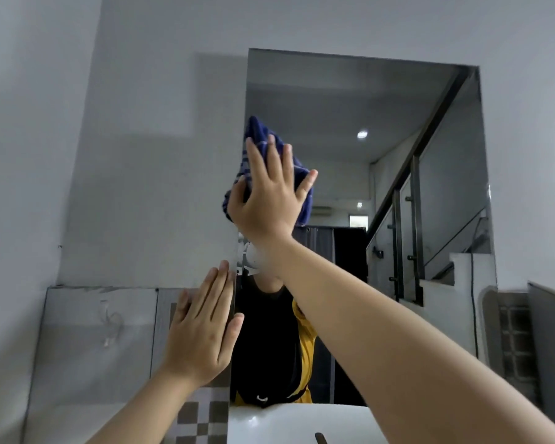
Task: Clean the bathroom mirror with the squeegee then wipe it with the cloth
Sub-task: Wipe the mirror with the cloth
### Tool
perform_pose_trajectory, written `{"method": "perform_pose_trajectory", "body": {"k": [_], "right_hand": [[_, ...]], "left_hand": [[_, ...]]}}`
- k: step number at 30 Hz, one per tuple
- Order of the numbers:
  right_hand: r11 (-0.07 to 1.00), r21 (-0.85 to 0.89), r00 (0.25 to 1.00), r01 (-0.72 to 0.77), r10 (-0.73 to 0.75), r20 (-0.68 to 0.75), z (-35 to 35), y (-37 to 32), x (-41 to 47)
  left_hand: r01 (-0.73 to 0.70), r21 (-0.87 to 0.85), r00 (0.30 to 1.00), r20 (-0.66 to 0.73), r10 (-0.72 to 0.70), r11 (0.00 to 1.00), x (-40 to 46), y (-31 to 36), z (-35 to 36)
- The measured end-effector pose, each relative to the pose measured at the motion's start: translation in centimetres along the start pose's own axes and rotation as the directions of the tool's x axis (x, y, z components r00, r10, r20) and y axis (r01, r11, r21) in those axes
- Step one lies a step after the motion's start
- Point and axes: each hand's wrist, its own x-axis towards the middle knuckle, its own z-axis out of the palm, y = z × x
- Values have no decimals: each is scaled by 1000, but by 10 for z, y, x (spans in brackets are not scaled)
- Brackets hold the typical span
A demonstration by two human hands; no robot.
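Here, the scene line by line:
Mirror: the bathroom mirror (382, 193) hangs on the grey wall (125, 155), filling the middle and the 2 o'clock part of the view.
Cloth: a blue striped cloth (260, 142) lies flat against the glass near the mirror's left edge, at about 12 o'clock from the view's centre.
Right hand: the right hand (266, 200) presses on the cloth with its fingers (284, 168) straight and spread wide — palm to the glass, nothing curled round the fabric.
Left hand: the left hand (202, 334) rests flat at the mirror's left edge, at 6 o'clock below the cloth; fingers straight and close together, holding nothing.
Basin: a white basin (289, 421) sits at 6 o'clock under the mirror.
Tiles: checkered tiles (202, 418) lie at 7 o'clock, just beside the basin.
Squeegee: cannot tell where it is.
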Motion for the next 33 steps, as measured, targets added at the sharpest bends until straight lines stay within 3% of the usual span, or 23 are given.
{"method": "perform_pose_trajectory", "body": {"k": [4,9,13,20,26,33], "right_hand": [[980,26,980,196,-197,35,6,-4,-13],[914,33,903,405,-405,145,-8,18,-16],[871,33,852,490,-487,193,-24,48,-12],[914,-55,908,403,-391,149,-59,112,-6],[963,-123,971,239,-235,45,-96,178,-23],[988,-153,995,14,-29,-94,-125,243,-39]], "left_hand": [[-14,-22,998,-70,12,1000,-3,-1,4],[-44,-25,997,-65,43,999,-5,-1,5],[-55,-14,996,-69,54,998,-6,-1,4],[-84,29,992,-91,87,996,-3,-2,6],[-46,60,992,-115,53,997,-5,3,5],[-36,62,993,-113,43,997,-5,3,6]]}}
